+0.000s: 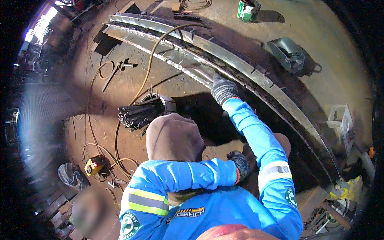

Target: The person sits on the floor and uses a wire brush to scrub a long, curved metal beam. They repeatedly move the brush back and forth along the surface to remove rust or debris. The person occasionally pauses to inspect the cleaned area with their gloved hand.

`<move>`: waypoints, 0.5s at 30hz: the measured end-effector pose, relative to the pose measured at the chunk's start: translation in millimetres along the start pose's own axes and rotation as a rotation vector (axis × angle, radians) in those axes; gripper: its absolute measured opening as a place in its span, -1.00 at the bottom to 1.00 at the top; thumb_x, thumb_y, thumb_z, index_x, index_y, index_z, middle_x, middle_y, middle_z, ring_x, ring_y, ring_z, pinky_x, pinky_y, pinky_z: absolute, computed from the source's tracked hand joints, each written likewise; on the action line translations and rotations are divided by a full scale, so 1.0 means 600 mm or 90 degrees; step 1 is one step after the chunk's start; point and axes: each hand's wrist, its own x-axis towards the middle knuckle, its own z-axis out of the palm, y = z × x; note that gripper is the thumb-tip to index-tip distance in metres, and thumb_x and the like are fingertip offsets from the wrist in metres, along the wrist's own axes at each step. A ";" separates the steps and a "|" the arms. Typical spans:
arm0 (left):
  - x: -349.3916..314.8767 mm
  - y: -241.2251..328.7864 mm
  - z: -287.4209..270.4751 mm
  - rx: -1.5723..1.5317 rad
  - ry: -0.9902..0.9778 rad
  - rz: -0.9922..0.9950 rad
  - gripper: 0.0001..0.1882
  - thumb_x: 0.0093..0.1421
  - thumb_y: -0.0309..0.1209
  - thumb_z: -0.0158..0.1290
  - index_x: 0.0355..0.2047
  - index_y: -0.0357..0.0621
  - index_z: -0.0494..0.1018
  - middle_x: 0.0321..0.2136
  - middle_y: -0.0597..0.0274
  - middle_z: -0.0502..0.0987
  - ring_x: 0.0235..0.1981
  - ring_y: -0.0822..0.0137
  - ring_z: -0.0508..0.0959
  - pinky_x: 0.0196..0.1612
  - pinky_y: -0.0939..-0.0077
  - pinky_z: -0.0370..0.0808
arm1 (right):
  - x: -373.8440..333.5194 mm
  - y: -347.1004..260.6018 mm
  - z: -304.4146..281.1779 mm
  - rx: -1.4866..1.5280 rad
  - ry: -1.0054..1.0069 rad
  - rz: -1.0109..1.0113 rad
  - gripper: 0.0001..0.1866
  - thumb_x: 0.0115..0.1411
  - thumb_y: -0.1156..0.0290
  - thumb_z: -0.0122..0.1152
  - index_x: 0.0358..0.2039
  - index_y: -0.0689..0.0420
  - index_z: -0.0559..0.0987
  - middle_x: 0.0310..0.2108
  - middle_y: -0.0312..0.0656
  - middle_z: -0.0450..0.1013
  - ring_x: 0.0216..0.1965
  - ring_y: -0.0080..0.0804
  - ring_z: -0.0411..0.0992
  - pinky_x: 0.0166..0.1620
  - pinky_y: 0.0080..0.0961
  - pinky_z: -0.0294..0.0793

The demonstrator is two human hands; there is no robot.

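Observation:
My right hand (224, 90), in a dark knitted glove, reaches forward to a long curved steel beam (256, 74). Its fingers are closed at the beam's inner side, against a shiny narrow piece that I cannot make out; the fingertips are partly hidden. My left arm lies bent across my body. The gloved left hand (239, 165) rests by my right knee (282, 145) with its fingers curled, and nothing shows in it. Ahead of my left knee (175, 137), a round container (169, 104) lies beside a bundle of dark thin strips (138, 116).
A brown cable (151, 60) loops over the beam and across the floor. Beyond the beam are a grey welding helmet (286, 54) and a green-and-white can (248, 11). A pale metal box (340, 120) stands at right. Lower left hold a yellow device (94, 165) and a plastic bag (72, 176).

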 end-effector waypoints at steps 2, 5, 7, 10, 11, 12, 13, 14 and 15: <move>0.010 0.009 -0.010 0.012 0.008 0.021 -0.65 0.14 -0.20 -0.17 -0.10 0.18 0.47 -0.22 0.22 0.52 -0.27 0.34 0.54 -0.32 0.09 0.47 | -0.010 0.003 -0.021 -0.042 0.087 -0.080 -0.60 0.21 0.06 -0.14 -0.23 0.14 0.43 -0.39 0.05 0.51 -0.32 0.00 0.49 -0.20 -0.08 0.42; 0.001 0.000 -0.001 -0.004 0.000 0.003 -0.65 0.15 -0.20 -0.18 -0.09 0.19 0.47 -0.22 0.22 0.52 -0.27 0.34 0.53 -0.32 0.09 0.47 | -0.032 -0.034 -0.021 0.004 0.244 -0.262 -0.58 0.20 0.01 -0.13 -0.34 0.15 0.44 -0.50 0.00 0.50 -0.41 -0.02 0.48 -0.32 -0.08 0.43; -0.003 -0.002 -0.004 0.000 0.001 0.011 -0.65 0.15 -0.20 -0.18 -0.09 0.19 0.47 -0.22 0.22 0.52 -0.27 0.35 0.53 -0.31 0.09 0.47 | -0.023 -0.007 -0.012 0.013 0.335 -0.339 -0.56 0.20 -0.01 -0.12 -0.31 0.15 0.44 -0.47 0.00 0.49 -0.43 -0.01 0.47 -0.35 -0.09 0.43; -0.004 -0.002 -0.008 0.003 -0.004 0.007 -0.64 0.15 -0.20 -0.18 -0.08 0.19 0.47 -0.21 0.22 0.52 -0.26 0.35 0.53 -0.31 0.10 0.47 | 0.002 0.010 -0.018 0.041 -0.051 0.049 -0.49 0.22 0.02 -0.17 -0.04 0.19 0.37 -0.20 0.13 0.45 -0.17 0.01 0.45 -0.10 -0.09 0.40; -0.007 -0.004 -0.007 0.003 -0.003 0.005 -0.64 0.15 -0.20 -0.18 -0.08 0.19 0.46 -0.21 0.22 0.52 -0.26 0.35 0.53 -0.31 0.10 0.47 | 0.004 0.018 -0.023 0.024 -0.111 0.074 -0.42 0.23 -0.02 -0.22 0.03 0.22 0.33 -0.20 0.17 0.44 -0.14 0.03 0.43 -0.06 -0.08 0.37; -0.008 0.001 -0.008 0.000 -0.007 0.003 -0.64 0.15 -0.20 -0.18 -0.08 0.19 0.46 -0.21 0.23 0.51 -0.26 0.36 0.53 -0.31 0.10 0.47 | -0.011 0.010 -0.032 0.034 -0.100 0.060 -0.44 0.22 0.01 -0.19 0.02 0.22 0.33 -0.19 0.19 0.43 -0.13 0.04 0.42 -0.06 -0.08 0.37; -0.006 0.001 -0.010 0.002 -0.008 0.005 -0.64 0.15 -0.20 -0.18 -0.08 0.19 0.46 -0.21 0.23 0.51 -0.26 0.36 0.53 -0.31 0.10 0.47 | -0.006 0.006 -0.013 0.033 -0.030 0.031 -0.46 0.21 0.01 -0.16 -0.02 0.21 0.37 -0.25 0.17 0.46 -0.19 0.05 0.44 -0.10 -0.07 0.39; -0.004 0.001 -0.013 0.009 -0.016 -0.001 -0.64 0.15 -0.20 -0.18 -0.08 0.19 0.46 -0.20 0.23 0.51 -0.26 0.36 0.53 -0.31 0.10 0.47 | -0.010 0.000 -0.009 0.016 -0.043 0.015 -0.47 0.20 0.01 -0.15 -0.04 0.21 0.38 -0.29 0.15 0.47 -0.23 0.05 0.46 -0.14 -0.07 0.41; -0.003 0.005 -0.022 0.017 -0.018 0.004 -0.64 0.15 -0.20 -0.18 -0.07 0.20 0.46 -0.20 0.23 0.51 -0.26 0.36 0.53 -0.31 0.10 0.47 | -0.019 -0.012 -0.038 -0.010 -0.043 0.009 -0.49 0.20 0.01 -0.14 -0.07 0.20 0.40 -0.34 0.13 0.49 -0.28 0.04 0.47 -0.17 -0.07 0.42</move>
